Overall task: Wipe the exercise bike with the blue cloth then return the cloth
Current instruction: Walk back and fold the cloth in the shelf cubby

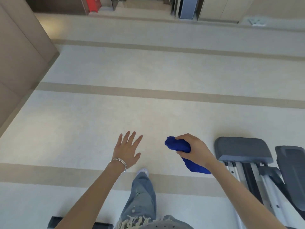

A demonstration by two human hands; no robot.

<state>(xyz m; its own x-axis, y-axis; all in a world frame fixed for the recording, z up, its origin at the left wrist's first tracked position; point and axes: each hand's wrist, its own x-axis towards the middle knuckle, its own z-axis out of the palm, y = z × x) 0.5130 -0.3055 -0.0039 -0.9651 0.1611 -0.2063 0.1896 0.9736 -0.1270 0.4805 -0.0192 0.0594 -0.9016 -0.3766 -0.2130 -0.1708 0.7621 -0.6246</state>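
Gripping the blue cloth (178,145), bunched up, tail dangling under the wrist: that's the right hand (196,151). One cloth only. Left hand (127,150) spread wide, empty. One exercise bike (244,149) sits just right of the cloth hand, not touched. Looks like a carrying step; next, the cloth needs to swing right onto that grey frame.

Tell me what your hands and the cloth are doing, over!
Right hand grips bunched blue cloth. Left hand open, empty. Bike at right, cloth not touching it. Nothing in between.
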